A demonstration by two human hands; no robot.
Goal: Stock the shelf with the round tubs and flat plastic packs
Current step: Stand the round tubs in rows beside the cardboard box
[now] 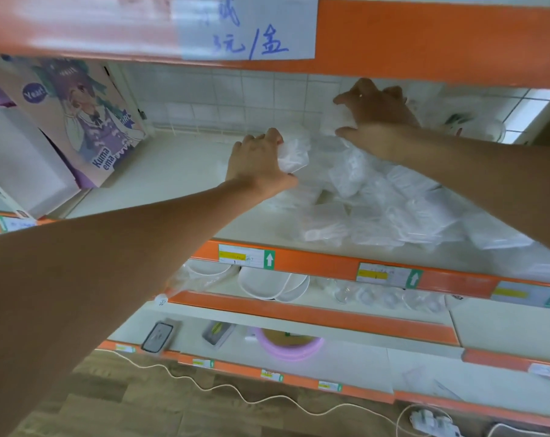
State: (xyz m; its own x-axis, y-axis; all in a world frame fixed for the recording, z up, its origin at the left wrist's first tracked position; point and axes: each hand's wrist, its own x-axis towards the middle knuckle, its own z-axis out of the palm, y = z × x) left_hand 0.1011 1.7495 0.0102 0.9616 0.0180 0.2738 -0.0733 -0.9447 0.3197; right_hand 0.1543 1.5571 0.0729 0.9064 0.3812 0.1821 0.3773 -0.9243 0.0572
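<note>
Left hand [257, 162] clenches a clear plastic pack [294, 156] on the shelf [172, 171], right hand [374, 118] grasps a second pack [328, 119] at 1 o'clock; a jostle could spill the loose pile [393, 212] at 4 o'clock.

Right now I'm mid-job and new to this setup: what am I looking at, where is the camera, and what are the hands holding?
There is no machine here: these are a person's two bare hands. The single picture comes from a camera worn on their head, looking forward and down into a shop shelf. The left hand grips a clear plastic pack. The right hand, further back near the tiled wall, closes round a pale clear item; it is too blurred to tell tub from pack. In front of it lies a loose pile of flat clear packs. An illustrated box stands at the left of the same shelf. The shelf below holds white plates and clear cups.
</note>
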